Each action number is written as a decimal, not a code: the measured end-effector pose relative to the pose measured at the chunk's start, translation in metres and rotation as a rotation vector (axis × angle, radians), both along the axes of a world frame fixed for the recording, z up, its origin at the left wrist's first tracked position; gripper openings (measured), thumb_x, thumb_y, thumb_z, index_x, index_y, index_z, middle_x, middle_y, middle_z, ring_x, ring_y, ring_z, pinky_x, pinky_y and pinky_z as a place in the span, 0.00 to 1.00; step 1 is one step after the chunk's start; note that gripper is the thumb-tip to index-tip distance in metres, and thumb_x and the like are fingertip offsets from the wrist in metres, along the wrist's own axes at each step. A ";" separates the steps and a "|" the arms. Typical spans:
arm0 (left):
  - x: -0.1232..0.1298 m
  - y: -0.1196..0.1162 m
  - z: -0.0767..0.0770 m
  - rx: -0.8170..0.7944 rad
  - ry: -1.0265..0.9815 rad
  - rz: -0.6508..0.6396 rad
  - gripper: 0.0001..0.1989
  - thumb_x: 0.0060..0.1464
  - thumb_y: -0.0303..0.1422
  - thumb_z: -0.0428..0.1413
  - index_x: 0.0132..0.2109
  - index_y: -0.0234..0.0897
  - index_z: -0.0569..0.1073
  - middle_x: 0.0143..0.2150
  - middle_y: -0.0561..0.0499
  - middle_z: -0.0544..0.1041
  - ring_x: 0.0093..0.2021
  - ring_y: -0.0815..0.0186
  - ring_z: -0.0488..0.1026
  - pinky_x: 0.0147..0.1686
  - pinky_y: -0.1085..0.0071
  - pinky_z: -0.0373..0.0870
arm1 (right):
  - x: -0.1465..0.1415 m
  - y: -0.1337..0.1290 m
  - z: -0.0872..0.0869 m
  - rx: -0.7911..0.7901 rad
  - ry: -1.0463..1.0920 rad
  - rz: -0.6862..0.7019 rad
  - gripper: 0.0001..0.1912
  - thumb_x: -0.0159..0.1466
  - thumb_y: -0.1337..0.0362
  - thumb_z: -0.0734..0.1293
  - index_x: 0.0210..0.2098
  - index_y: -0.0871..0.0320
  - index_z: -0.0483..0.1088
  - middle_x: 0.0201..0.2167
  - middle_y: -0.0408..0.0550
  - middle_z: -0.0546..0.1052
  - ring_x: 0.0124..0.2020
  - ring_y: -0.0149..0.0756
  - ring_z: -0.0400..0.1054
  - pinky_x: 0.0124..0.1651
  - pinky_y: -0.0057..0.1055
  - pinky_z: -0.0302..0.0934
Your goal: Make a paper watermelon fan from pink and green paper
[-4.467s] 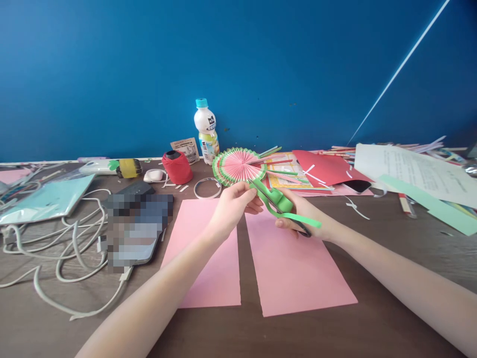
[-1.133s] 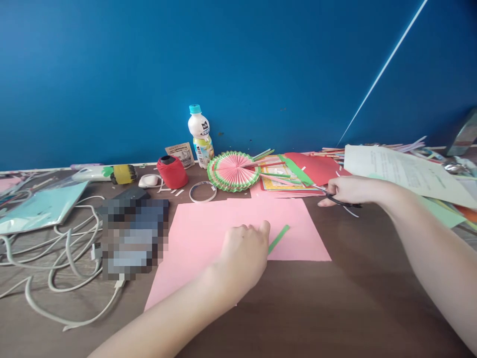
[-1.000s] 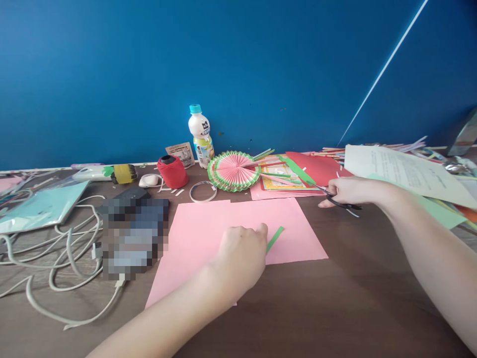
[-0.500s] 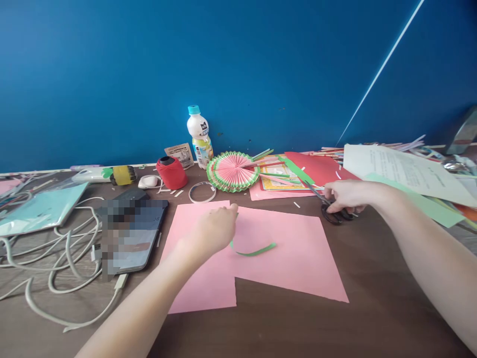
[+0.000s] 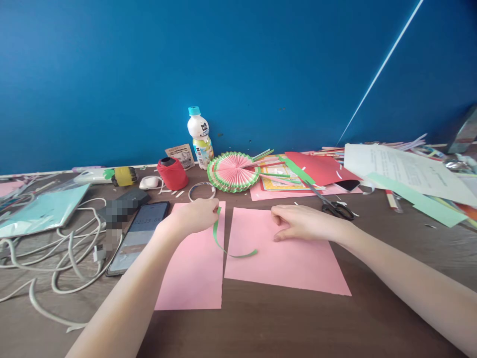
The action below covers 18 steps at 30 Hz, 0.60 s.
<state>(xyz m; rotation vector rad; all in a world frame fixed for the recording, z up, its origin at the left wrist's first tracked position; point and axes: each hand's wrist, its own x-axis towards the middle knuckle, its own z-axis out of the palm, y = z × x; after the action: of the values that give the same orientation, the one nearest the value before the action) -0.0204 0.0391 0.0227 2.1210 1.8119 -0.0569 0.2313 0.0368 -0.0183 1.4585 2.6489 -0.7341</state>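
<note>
My left hand [image 5: 197,215] is closed on one end of a thin green paper strip [image 5: 242,256], which curls down and to the right. Beneath that hand lies a pink sheet [image 5: 197,278]. A second pink sheet [image 5: 283,263] lies to its right, a narrow gap between them. Over this right sheet is my right hand [image 5: 298,223], thumb and fingers apart, holding nothing. Black-handled scissors [image 5: 337,210] rest on the table beyond my right wrist, blades pointing back and left.
A phone [image 5: 141,236] and white cables [image 5: 59,268] lie at the left. Along the blue wall stand a bottle [image 5: 200,136], a red spool [image 5: 172,174], a pleated paper fan [image 5: 233,171], a tape ring [image 5: 201,192] and red paper [image 5: 322,169]. Loose papers [image 5: 406,171] spread at the right.
My right hand has let go of the scissors and moved left over the right pink sheet. My left hand has moved left with the strip, and the left sheet has shifted left, opening a gap.
</note>
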 end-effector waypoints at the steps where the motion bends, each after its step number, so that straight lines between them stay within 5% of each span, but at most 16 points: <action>1: -0.001 0.001 0.002 -0.022 0.004 0.006 0.06 0.48 0.29 0.48 0.26 0.37 0.66 0.28 0.48 0.73 0.28 0.62 0.71 0.31 0.68 0.63 | 0.001 0.001 -0.002 0.002 0.013 0.004 0.19 0.52 0.48 0.66 0.28 0.54 0.57 0.32 0.42 0.70 0.33 0.38 0.62 0.30 0.29 0.48; 6: -0.005 0.003 0.010 -0.094 -0.064 0.030 0.06 0.49 0.35 0.49 0.28 0.39 0.65 0.30 0.48 0.74 0.29 0.62 0.72 0.27 0.69 0.64 | 0.002 0.004 -0.004 0.020 0.091 0.020 0.15 0.54 0.52 0.66 0.28 0.55 0.59 0.30 0.42 0.69 0.32 0.36 0.61 0.30 0.28 0.48; 11: 0.005 -0.001 0.014 -0.152 -0.697 0.089 0.08 0.47 0.36 0.54 0.34 0.38 0.67 0.37 0.48 0.77 0.38 0.61 0.75 0.37 0.65 0.70 | -0.010 -0.005 0.007 -0.019 0.307 0.006 0.11 0.58 0.54 0.63 0.33 0.56 0.66 0.34 0.45 0.71 0.33 0.35 0.62 0.34 0.30 0.54; 14: 0.017 -0.005 0.009 -0.256 -0.980 0.077 0.08 0.49 0.36 0.54 0.34 0.37 0.66 0.36 0.48 0.78 0.36 0.63 0.75 0.40 0.63 0.70 | -0.022 -0.020 0.008 -0.140 0.481 0.028 0.20 0.55 0.52 0.67 0.45 0.53 0.66 0.44 0.46 0.71 0.35 0.34 0.63 0.36 0.31 0.57; 18: 0.028 -0.006 0.000 -0.299 -1.164 0.113 0.09 0.51 0.37 0.54 0.32 0.36 0.64 0.37 0.46 0.78 0.35 0.64 0.76 0.39 0.65 0.70 | -0.030 -0.030 0.003 -0.367 0.655 0.048 0.12 0.61 0.56 0.63 0.40 0.55 0.67 0.34 0.44 0.75 0.33 0.32 0.66 0.35 0.29 0.58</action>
<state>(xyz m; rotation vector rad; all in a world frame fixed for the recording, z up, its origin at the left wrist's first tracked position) 0.0080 0.0329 0.0224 1.3182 1.0848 0.7243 0.2008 0.0065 -0.0154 1.1937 2.7016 -1.8414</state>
